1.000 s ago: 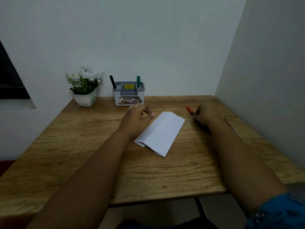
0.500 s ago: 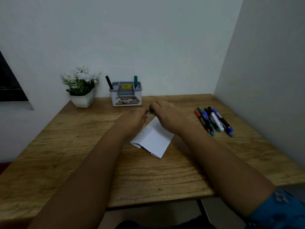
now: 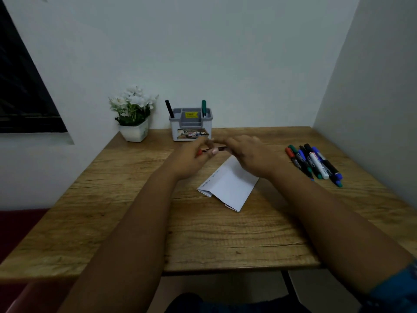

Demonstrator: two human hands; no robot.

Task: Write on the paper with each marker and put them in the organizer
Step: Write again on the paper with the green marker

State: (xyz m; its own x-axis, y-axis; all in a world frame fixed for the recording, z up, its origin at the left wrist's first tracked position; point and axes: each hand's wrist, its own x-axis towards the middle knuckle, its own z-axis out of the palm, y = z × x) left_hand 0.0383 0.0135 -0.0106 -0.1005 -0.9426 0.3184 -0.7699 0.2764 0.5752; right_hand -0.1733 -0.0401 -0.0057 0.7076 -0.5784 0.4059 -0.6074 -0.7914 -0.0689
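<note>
Wooden surface (image 3: 135, 222): both hands, left hand (image 3: 191, 158) and right hand (image 3: 246, 154), grip one red marker (image 3: 213, 150) over folded paper (image 3: 230, 186); uncapping jerk could fling cap.

Both forearms are stretched forward over the surface, converging toward its far middle. Left hand (image 3: 191, 158) is curled, fingers (image 3: 211, 145) pinched on the red end of a thin marker (image 3: 213, 150). Right hand (image 3: 246, 152) is held knuckles-up, gripping the marker's other end.
</note>
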